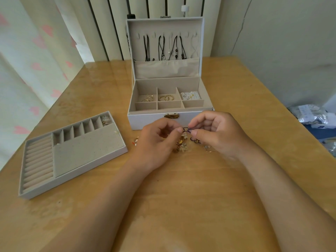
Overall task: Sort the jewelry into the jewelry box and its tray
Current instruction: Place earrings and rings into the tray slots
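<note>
Left hand [156, 140] and right hand [219, 132], purple hoop [187, 129] between them

Two bare forearms [109, 197], uncovered along their whole visible length, end in a bare left grip [156, 140] and a bare right grip [216, 133], with fingernails [180, 130] trimmed short.
</note>
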